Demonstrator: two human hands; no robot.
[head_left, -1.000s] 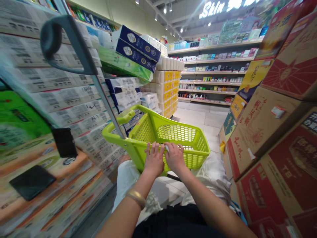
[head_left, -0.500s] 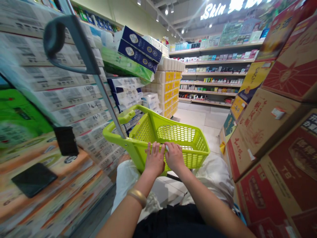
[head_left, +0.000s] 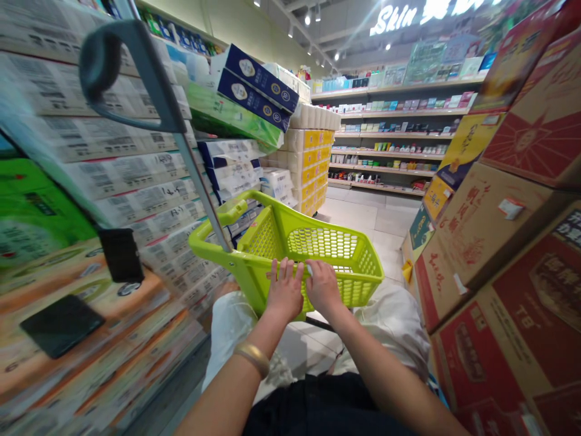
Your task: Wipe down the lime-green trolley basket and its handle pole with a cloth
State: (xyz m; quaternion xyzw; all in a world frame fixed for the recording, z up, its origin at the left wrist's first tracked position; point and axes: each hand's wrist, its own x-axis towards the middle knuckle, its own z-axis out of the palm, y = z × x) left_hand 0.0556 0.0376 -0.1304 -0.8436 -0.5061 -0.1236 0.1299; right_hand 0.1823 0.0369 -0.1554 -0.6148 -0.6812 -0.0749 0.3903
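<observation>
A lime-green plastic basket on a trolley (head_left: 320, 242) stands just ahead of me, with a grey telescopic pull handle (head_left: 106, 63) rising toward the left. My left hand (head_left: 285, 292) grips the near rim of the basket, and a gold bangle (head_left: 252, 358) circles that wrist. My right hand (head_left: 323, 289) holds the same rim a little to the right. A small white bit (head_left: 309, 269) shows by its fingertips, too small to name. The basket's bottom is mostly hidden by my hands and its near wall.
Tall stacks of packaged tissue and toilet rolls (head_left: 113, 175) crowd the left side, close to the handle. Printed cardboard cartons (head_left: 485, 242) are piled on the right. A tiled floor (head_left: 358, 215) runs ahead to stocked store shelves (head_left: 390, 136).
My right hand has shifted slightly right along the rim, widening the gap between my hands. The view has crept a little forward, with the basket still in my hands.
</observation>
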